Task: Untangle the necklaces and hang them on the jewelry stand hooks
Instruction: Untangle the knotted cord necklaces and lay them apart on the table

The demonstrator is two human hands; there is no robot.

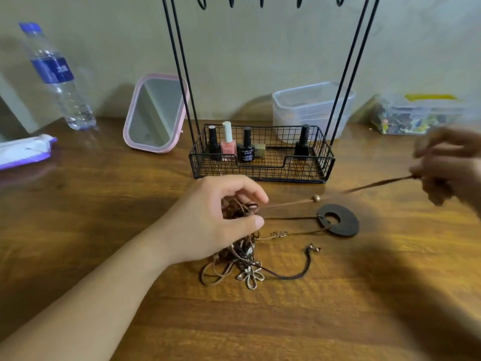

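Wooden table (pixel 338 308), seen from the head camera.

Necklaces (pixel 242 246): a knotted bundle of brown and dark cords lying on the table just in front of the jewelry stand (pixel 261 155). Attached pieces visible: a silver flower pendant (pixel 250 276) at the near edge of the bundle, a dark round disc pendant (pixel 339 219) to the right, a small metal coil (pixel 280 233), and a round bead (pixel 316 198) on a cord stretched taut toward the right.

Left hand (pixel 221 220): fingers and thumb curled over the top of the bundle, pinching cords.

Right hand (pixel 447 165): blurred, raised at the right edge, fingers closed on the far end of the stretched cord.

Jewelry stand: black wire basket base with tall rods rising out of frame; hooks (pixel 231 1) at the top edge carry nothing that shows. The basket holds four nail polish bottles (pixel 246 149), three black, one pink.

Also on the table: pink-framed mirror (pixel 156 113), water bottle (pixel 56 76), wipes packet (pixel 24 151), clear plastic tub (pixel 309 108), lidded box (pixel 419 114) with mixed contents.
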